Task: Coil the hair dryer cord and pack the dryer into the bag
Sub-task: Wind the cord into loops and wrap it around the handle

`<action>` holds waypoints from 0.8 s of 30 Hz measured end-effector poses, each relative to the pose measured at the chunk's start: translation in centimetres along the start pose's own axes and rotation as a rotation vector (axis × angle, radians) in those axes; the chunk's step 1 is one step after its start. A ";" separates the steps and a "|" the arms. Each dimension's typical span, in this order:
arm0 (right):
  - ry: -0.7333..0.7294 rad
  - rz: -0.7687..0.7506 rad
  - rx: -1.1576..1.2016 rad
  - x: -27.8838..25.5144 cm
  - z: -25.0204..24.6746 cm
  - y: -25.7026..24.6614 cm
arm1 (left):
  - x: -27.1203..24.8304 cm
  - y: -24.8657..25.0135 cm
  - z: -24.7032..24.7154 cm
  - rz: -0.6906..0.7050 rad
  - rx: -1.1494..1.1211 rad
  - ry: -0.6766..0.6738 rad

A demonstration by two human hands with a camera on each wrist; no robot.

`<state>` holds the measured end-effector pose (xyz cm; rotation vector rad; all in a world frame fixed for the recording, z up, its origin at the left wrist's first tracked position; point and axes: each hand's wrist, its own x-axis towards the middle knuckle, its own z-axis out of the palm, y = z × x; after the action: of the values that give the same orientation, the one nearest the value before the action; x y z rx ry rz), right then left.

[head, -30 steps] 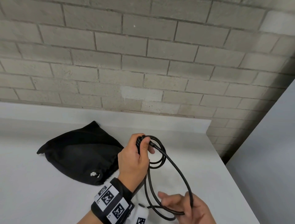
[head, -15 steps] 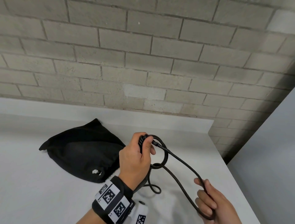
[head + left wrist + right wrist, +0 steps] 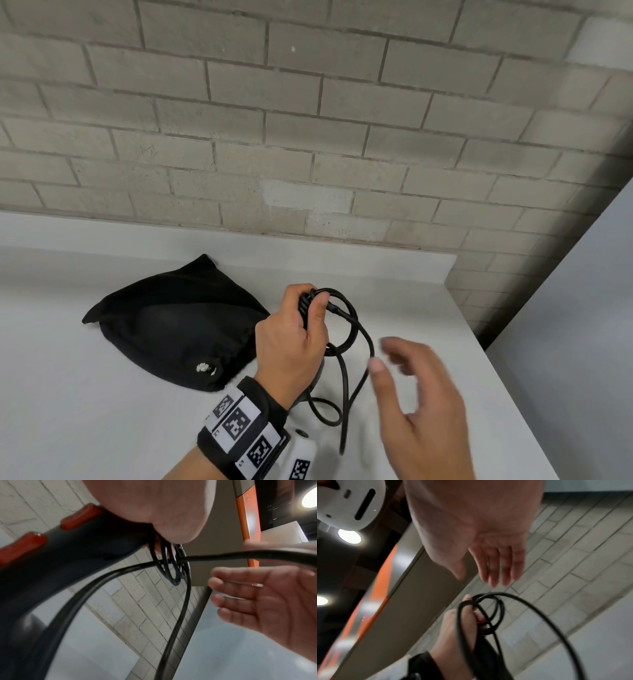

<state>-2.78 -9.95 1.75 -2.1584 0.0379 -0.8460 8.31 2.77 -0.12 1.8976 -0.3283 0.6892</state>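
My left hand (image 3: 310,303) grips a small coil of black cable (image 3: 353,325) above the white table, thumb pressed on the coil. Loose strands of the cable (image 3: 539,615) hang from the coil down to the table. In the left wrist view the hand also holds a dark device body (image 3: 68,555) with two orange buttons, and the cable (image 3: 240,555) runs across in front of it. My right hand (image 3: 400,366) hovers open and blurred just right of the hanging strands, fingers (image 3: 496,563) spread, holding nothing.
A black drawstring pouch (image 3: 178,325) lies on the table (image 3: 85,411) left of my left hand. A brick wall (image 3: 308,120) stands behind. The table ends at the right, with a gap before a grey panel (image 3: 565,342).
My right hand let go of the long loop it had drawn out to the lower right and moved up toward the coil. The loop now hangs slack from my left hand.
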 end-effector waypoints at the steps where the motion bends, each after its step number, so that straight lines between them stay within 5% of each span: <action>1: -0.128 0.034 -0.009 0.3 0.4 -0.4 | -0.1 0.0 0.1 0.009 0.017 -0.002; 4: -0.415 0.082 -0.046 0.7 1.7 -0.8 | -0.2 0.2 0.2 0.018 0.050 0.000; 8: -0.428 0.107 0.210 1.0 1.4 -1.4 | 0.3 -0.1 -0.3 -0.026 0.005 0.007; 11: -0.511 -0.033 0.243 -0.1 -0.7 0.0 | 1.2 -0.5 -0.9 -0.077 -0.018 0.007; 14: -0.683 -0.286 -0.043 -0.3 -3.1 2.4 | 1.9 -0.7 -1.2 -0.103 -0.058 0.017; 21: -0.894 -0.251 -0.508 -4.9 -7.4 13.0 | 2.6 -1.7 -1.3 -0.133 -0.111 0.034; 24: -0.694 -0.377 -0.539 -5.6 -6.6 14.3 | 2.4 -1.6 -1.4 -0.100 -0.089 -0.016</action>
<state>-7.49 -22.43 -8.25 -2.9215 -0.5635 -0.2414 10.59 4.94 0.55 1.8233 -0.2683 0.5834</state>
